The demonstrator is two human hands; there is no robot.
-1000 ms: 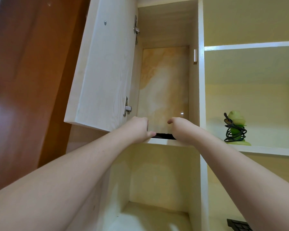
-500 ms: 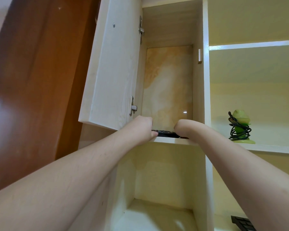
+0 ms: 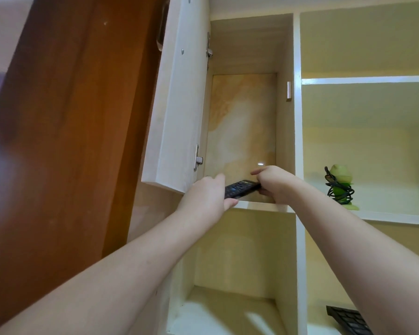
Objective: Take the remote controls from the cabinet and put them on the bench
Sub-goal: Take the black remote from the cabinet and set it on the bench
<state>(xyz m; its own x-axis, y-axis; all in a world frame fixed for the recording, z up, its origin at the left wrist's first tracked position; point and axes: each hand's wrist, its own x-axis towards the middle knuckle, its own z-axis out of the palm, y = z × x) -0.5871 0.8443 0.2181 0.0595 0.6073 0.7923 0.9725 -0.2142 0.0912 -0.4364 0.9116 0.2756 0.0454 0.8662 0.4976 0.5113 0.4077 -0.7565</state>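
Black plastic, buttons up: a remote [image 3: 240,188] hangs just above the front lip of the shelf [image 3: 259,206] in the open cabinet [image 3: 284,131], held between two hands. Its long axis runs left to right, the right end tipped a little higher and deeper in, the left end poking out over the edge. Left hand [image 3: 207,195] is wrapped round that near end, thumb underneath, fingers closed on the remote. Right hand [image 3: 272,183] pinches the far end, fingers curled over the top; whether a second remote hides under that palm, I can't tell. Both arms are stretched high and nearly straight, wrists level with the shelf. Door [image 3: 177,97] is swung wide on the left, close by the left forearm. The way out looks to be toward the person and down; the bench is not in view. Left hand seems better set to carry it.
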